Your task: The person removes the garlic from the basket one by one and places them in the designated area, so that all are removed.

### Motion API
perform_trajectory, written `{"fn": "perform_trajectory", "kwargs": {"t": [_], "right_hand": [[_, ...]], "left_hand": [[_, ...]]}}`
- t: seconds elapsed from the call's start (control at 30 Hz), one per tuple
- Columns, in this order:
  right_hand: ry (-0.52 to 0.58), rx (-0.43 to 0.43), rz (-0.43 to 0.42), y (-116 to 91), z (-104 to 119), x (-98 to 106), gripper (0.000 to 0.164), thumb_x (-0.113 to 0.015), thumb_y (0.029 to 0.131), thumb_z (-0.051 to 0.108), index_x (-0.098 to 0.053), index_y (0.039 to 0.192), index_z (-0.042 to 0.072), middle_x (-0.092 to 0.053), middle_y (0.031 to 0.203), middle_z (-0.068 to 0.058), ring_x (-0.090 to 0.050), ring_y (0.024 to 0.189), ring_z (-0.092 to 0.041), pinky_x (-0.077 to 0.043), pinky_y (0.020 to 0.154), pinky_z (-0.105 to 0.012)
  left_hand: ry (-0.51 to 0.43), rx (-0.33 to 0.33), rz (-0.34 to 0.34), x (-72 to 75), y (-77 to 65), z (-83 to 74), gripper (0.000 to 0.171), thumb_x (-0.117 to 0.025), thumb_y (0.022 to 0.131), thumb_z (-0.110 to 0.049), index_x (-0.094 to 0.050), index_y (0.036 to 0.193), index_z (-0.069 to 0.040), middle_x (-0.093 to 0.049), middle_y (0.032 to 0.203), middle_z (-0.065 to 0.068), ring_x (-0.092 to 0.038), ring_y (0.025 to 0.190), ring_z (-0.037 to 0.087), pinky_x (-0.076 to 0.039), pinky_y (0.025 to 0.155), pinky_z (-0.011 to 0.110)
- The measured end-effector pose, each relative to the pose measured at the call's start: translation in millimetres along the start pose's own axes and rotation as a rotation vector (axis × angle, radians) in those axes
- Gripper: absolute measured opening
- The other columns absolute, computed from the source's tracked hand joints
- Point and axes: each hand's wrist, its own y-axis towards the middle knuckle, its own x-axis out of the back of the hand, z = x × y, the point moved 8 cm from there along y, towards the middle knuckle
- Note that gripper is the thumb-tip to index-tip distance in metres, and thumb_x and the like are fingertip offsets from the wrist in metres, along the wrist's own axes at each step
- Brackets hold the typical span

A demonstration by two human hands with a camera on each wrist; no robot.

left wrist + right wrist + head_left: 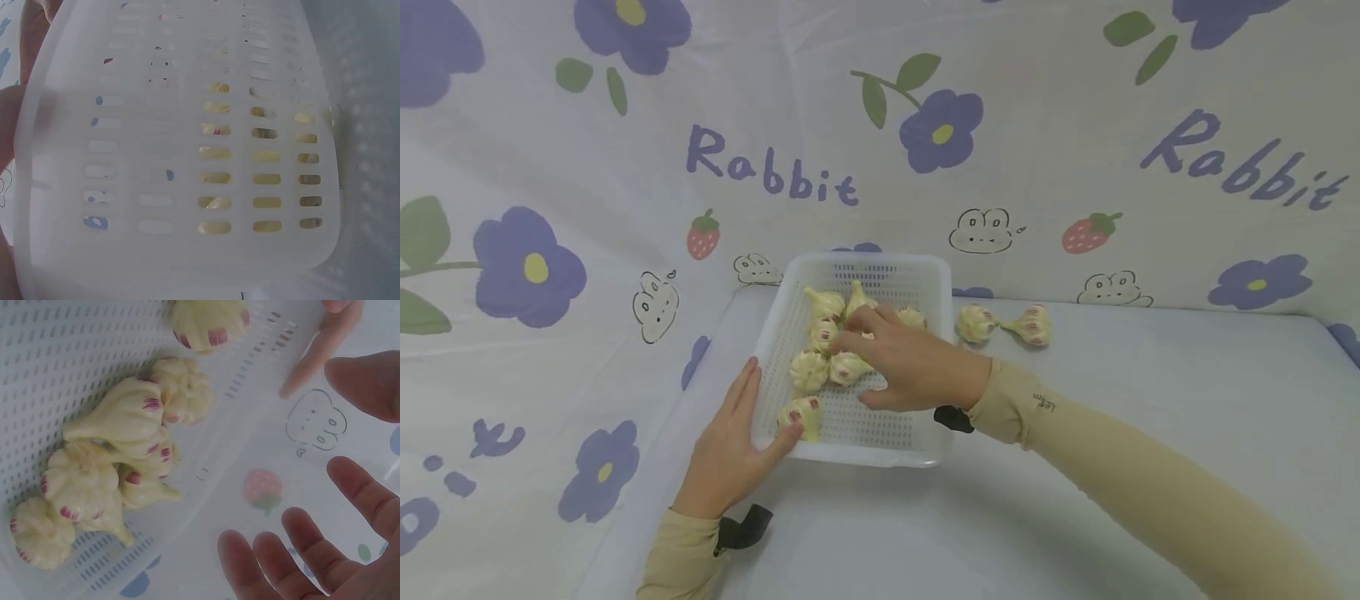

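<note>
A white plastic basket (868,455) with slotted walls holds several cream garlic bulbs (808,372) with purple-red marks. At its front left corner, my left hand (727,454) holds the rim, long fingers straight along the outside and thumb over the edge beside a garlic bulb (797,414). The left wrist view mostly shows the basket wall (181,262), with yellowish bulbs through the slots. My right hand (917,358) reaches in over the bulbs from the right. In the right wrist view, the fingers (306,534) are spread apart, with nothing between them and the thumb.
Two more garlic bulbs, one rounder (976,323) and one with a neck (1032,325), lie on the pale table (1150,392) right of the basket. Behind stands a white cloth (1037,167) printed with purple flowers, strawberries and rabbits.
</note>
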Motion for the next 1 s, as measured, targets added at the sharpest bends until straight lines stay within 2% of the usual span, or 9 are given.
{"fn": "perform_trajectory", "kwargs": {"t": [0.27, 0.53, 0.77, 1.0], "right_hand": [[0.006, 0.038, 0.002, 13, 8, -5, 0.057, -0.082, 0.088, 0.019, -0.057, 0.139, 0.015, -0.051, 0.141, -0.012, -0.052, 0.124, -0.029, -0.057, 0.094, -0.038], [0.035, 0.012, 0.057, 23, 10, -15, 0.056, -0.080, 0.089, 0.019, -0.057, 0.141, 0.016, -0.049, 0.143, -0.009, -0.051, 0.122, -0.025, -0.059, 0.083, -0.032], [0.022, 0.065, 0.092, 34, 14, -31, 0.054, -0.079, 0.091, 0.021, -0.058, 0.141, 0.015, -0.047, 0.143, -0.010, -0.048, 0.121, -0.025, -0.056, 0.093, -0.033], [0.014, 0.073, 0.135, 43, 14, -44, 0.057, -0.079, 0.090, 0.020, -0.057, 0.143, 0.016, -0.045, 0.145, -0.011, -0.047, 0.121, -0.026, -0.056, 0.091, -0.033]], "left_hand": [[0.002, -0.012, 0.010, -0.7, 0.8, -1.9, 0.100, -0.070, 0.093, -0.055, -0.025, 0.164, -0.001, -0.022, 0.174, 0.011, -0.034, 0.155, 0.035, -0.045, 0.113, 0.059], [0.011, -0.011, 0.003, -0.6, 0.2, -1.3, 0.098, -0.069, 0.093, -0.053, -0.025, 0.164, -0.001, -0.023, 0.173, 0.012, -0.035, 0.154, 0.036, -0.047, 0.111, 0.060], [0.007, -0.005, 0.005, 0.4, -0.4, -1.1, 0.097, -0.068, 0.094, -0.053, -0.025, 0.164, -0.001, -0.023, 0.173, 0.011, -0.037, 0.153, 0.035, -0.048, 0.109, 0.059], [0.006, -0.008, -0.002, 0.1, -1.2, -0.5, 0.097, -0.068, 0.094, -0.053, -0.026, 0.164, 0.000, -0.024, 0.173, 0.012, -0.037, 0.153, 0.036, -0.048, 0.109, 0.060]]}}
